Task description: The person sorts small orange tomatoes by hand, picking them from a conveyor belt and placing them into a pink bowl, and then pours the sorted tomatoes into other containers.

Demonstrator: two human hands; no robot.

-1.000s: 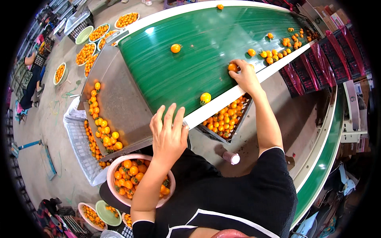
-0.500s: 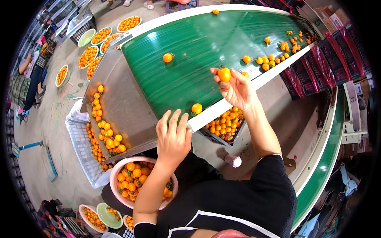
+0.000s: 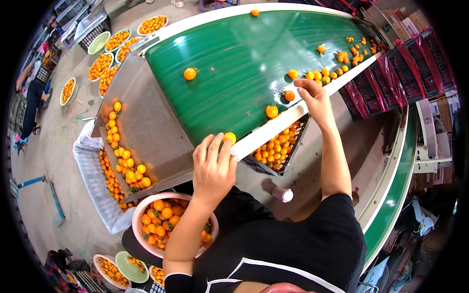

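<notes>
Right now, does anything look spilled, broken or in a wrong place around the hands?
Nothing clearly stands out. Loose tomatoes lie on the green belt near the right hand, one is by the left hand, and others sit in the metal tray and pink bowl. No clear spill shows.

Tomatoes (image 3: pixel 271 111) lie on the conveyor belt (image 3: pixel 220 102), most toward its right end, several beside the near rail (image 3: pixel 273 128). A chute (image 3: pixel 141 117) adjoins the belt's left end, with tomatoes along its left side. Below that side stands a basket (image 3: pixel 92 176) holding more; nearer sits a tub (image 3: pixel 135 225) of tomatoes. Beneath the near rail is a tomato-filled crate (image 3: pixel 266 168). Stacked crates (image 3: pixel 391 80) stand right.
</notes>
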